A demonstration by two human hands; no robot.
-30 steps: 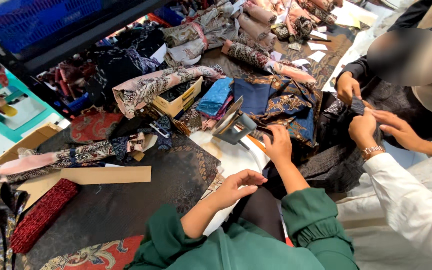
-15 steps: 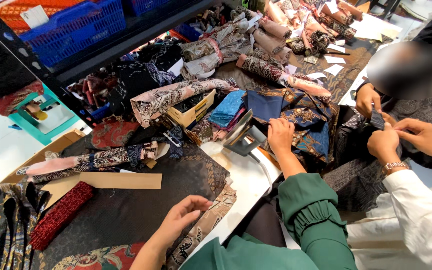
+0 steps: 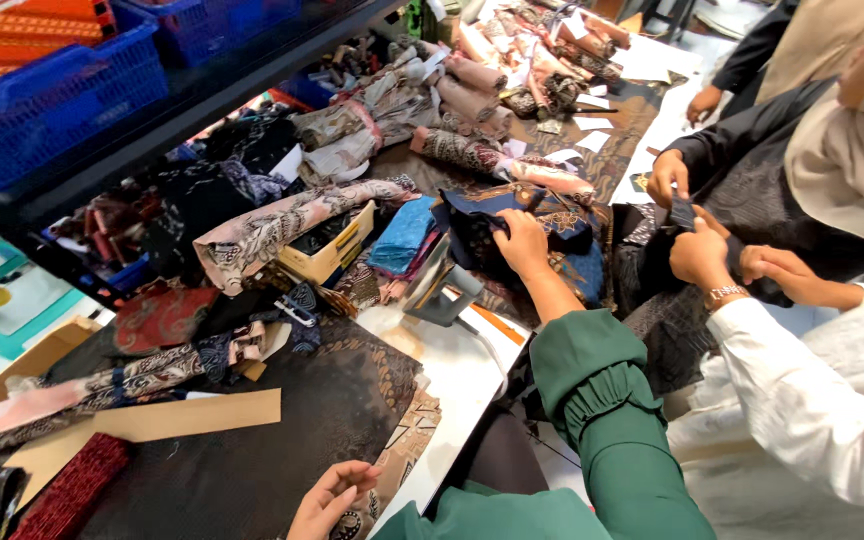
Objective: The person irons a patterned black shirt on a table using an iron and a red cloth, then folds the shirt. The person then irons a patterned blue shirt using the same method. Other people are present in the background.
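My right hand (image 3: pixel 520 240), in a green sleeve, reaches forward and grips the edge of a dark blue patterned cloth (image 3: pixel 552 205) lying on the pile in the middle of the table. My left hand (image 3: pixel 330 497) rests low at the near edge, fingers apart, touching a brown patterned fabric piece (image 3: pixel 407 430) beside a large dark patterned cloth (image 3: pixel 262 430). A grey metal tool (image 3: pixel 442 285) stands just left of my right forearm.
Rolled batik fabrics (image 3: pixel 472 95) crowd the far table. A yellow box (image 3: pixel 337 250), blue folded cloth (image 3: pixel 402 235), a brown card strip (image 3: pixel 182 415) and blue crates (image 3: pixel 62 90) sit left. Two other people at the right handle a small dark piece (image 3: pixel 682 212).
My right hand has reached further forward and closed on the dark blue cloth. My left hand has dropped from the table middle to its near edge. The view has tilted up.
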